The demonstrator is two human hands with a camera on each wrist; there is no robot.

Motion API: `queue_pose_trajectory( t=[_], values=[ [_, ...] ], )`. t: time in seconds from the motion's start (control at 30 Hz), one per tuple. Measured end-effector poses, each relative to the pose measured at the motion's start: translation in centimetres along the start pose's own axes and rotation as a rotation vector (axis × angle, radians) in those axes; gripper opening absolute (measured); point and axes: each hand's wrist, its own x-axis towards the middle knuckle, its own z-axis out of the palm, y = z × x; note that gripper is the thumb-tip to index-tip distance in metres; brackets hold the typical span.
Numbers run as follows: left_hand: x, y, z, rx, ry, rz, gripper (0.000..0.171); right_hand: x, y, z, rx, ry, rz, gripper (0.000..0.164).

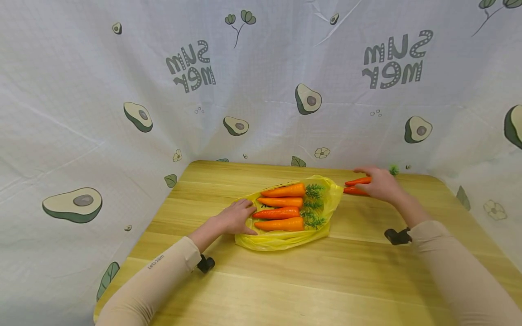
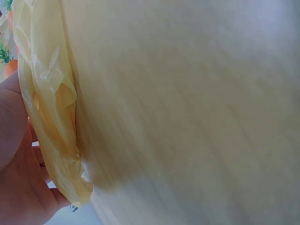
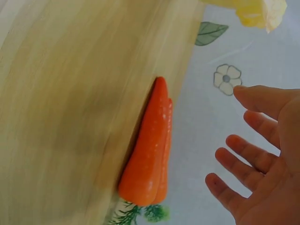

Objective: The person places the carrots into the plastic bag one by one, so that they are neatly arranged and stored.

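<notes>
My left hand (image 1: 235,218) rests at the left end of a yellow plastic bag (image 1: 281,242), thumb and fingers spread at its edge. In the left wrist view, a fold of the bag (image 2: 51,93) covers part of that hand's fingers. Several orange carrots (image 1: 279,224) with green tops lie side by side on the bag. To its right, my right hand (image 1: 381,184) hovers over two more carrots (image 3: 145,150), fingers apart and nothing in the grasp. These two lie close together, leafy ends pointing away from the bag; the hand partly hides them in the head view.
The wooden table (image 1: 261,290) has rounded back corners. Behind it hangs a pale curtain (image 1: 269,90) printed with avocados and lettering. Black wrist mounts (image 1: 397,236) sit under both forearms, close over the table.
</notes>
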Motion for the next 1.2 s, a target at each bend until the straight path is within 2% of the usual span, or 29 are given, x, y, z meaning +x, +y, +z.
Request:
queue_pose_trajectory(
  t=[0.23, 0.47, 0.57, 0.9, 1.2],
  values=[
    [-0.1, 0.1, -0.1, -0.003, 0.001, 0.004, 0.084, -0.3, 1.5, 0.1, 0.042, -0.031, 0.031, 0.069],
    [-0.1, 0.0, -0.1, -0.005, 0.003, 0.009, 0.084, -0.5, 3.1, 0.5, 0.013, -0.067, 0.088, 0.078],
    [0.0, -0.1, 0.0, -0.001, -0.004, 0.008, 0.085, -0.6, 3.6, 0.6, 0.013, -0.082, 0.115, 0.078],
    [0.0, -0.1, 0.1, -0.014, 0.0, 0.005, 0.084, -1.0, 4.9, 0.9, 0.053, -0.104, 0.122, 0.077],
    [0.0, -0.1, 0.1, -0.017, -0.005, -0.001, 0.084, -1.0, 6.4, 1.5, 0.054, -0.112, 0.095, 0.056]
  ],
)
